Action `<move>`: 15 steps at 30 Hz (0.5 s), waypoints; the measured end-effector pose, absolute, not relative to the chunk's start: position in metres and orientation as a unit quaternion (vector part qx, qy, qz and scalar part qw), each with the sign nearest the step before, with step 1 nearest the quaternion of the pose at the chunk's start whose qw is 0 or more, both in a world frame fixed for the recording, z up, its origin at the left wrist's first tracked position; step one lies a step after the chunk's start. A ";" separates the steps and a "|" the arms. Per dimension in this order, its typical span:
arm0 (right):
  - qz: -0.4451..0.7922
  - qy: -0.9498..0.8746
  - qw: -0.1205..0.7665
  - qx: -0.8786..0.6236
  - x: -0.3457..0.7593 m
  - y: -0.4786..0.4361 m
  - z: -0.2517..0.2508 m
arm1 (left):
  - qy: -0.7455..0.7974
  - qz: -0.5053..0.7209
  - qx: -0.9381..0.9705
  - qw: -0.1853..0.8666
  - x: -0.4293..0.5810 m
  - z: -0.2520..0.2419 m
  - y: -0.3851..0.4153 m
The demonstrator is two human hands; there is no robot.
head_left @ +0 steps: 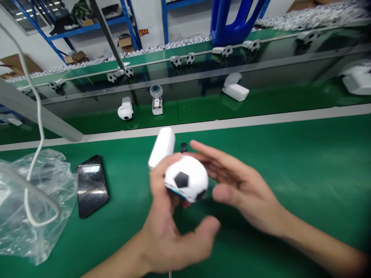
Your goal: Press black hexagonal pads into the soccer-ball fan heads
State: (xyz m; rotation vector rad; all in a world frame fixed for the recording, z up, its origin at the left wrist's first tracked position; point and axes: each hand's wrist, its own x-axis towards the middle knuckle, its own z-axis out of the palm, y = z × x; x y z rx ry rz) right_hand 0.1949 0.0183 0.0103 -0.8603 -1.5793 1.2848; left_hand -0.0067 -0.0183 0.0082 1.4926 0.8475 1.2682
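A white device with a football-patterned round head [186, 179] and a white rectangular base is held above the green table. My left hand [171, 227] grips it from below, fingers curled round the ball part. Beside it on the right, my right hand [234, 185] has its fingers stretched out flat, their tips touching or just behind the ball. A small black part [183, 146] lies on the table just beyond the device.
A black phone [91, 184] lies to the left, next to a clear plastic bag [31, 208] with a white cable. Beyond a metal rail [232, 123] runs a conveyor with several more football devices [125, 111] and white bases [235, 91].
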 end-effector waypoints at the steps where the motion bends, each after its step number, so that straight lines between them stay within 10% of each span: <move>1: 0.470 -0.674 0.440 -0.363 0.201 0.026 0.008 | 0.362 0.526 0.583 0.502 -0.013 0.015 -0.014; 8: 0.206 -0.837 0.329 -0.386 0.213 0.059 -0.023 | 0.516 0.505 0.473 0.506 -0.040 0.060 0.009; 15: 0.111 -0.897 0.266 -0.334 0.199 0.051 -0.028 | 0.666 0.395 0.596 0.211 -0.052 0.062 -0.004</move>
